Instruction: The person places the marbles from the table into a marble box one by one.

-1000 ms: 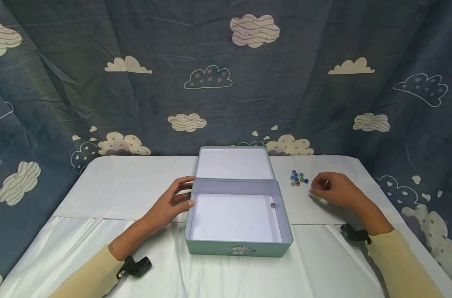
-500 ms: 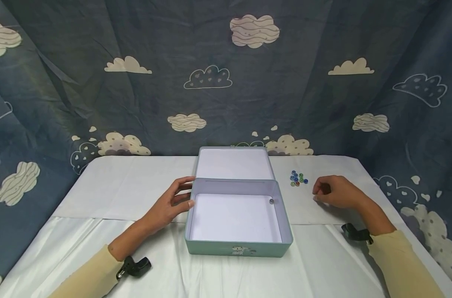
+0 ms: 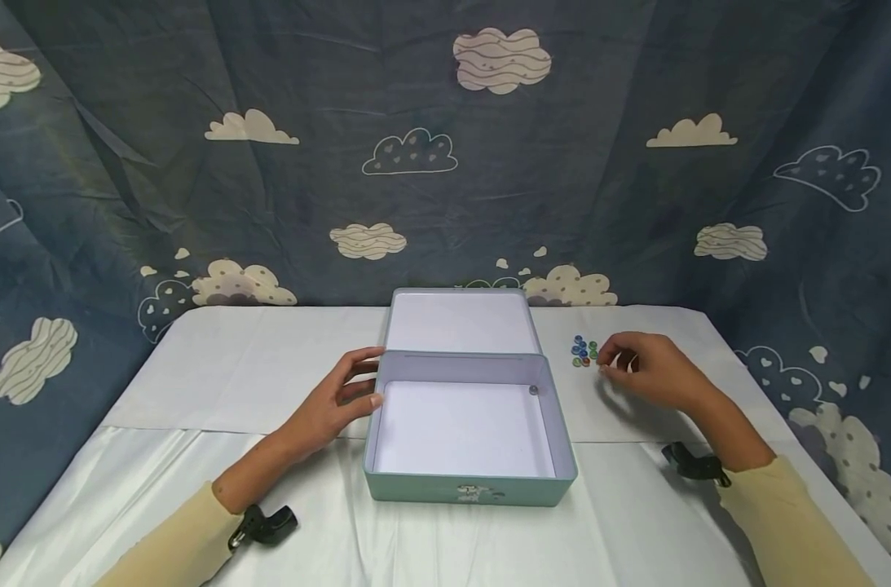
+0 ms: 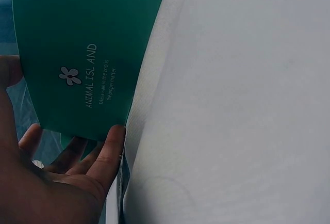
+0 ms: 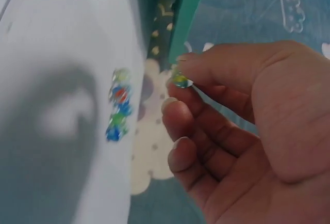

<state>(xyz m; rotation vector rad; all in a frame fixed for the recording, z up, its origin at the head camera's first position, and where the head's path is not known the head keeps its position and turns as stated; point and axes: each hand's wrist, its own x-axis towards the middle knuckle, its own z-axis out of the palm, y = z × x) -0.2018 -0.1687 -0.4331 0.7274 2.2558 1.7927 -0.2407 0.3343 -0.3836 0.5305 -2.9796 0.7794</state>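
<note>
In the head view a shallow green tin box [image 3: 463, 489] stands on the white cloth, its lid [image 3: 460, 322] swung back. One greyish marble [image 3: 534, 390] lies inside near the right wall. My left hand [image 3: 342, 395] rests against the tin's left side, fingers spread; in the left wrist view its fingertips [image 4: 114, 133] touch the printed green wall. Thumb and forefinger of my right hand [image 3: 650, 371] pinch a clear marble with yellow and green [image 5: 180, 81]. That hand is above the table, just right of a cluster of several blue, green and red glass marbles [image 3: 581, 352].
A white cloth [image 3: 269, 367] covers the table, with a fold line across it. Behind hangs a dark blue curtain [image 3: 328, 81] with cloud prints. Black wrist cameras [image 3: 265, 526] sit at both cuffs.
My right hand has picked up a marble from the table, drawn back slightly, then moved left towards the cluster. The marble in the tin has rolled a little backwards. My left hand stays put.
</note>
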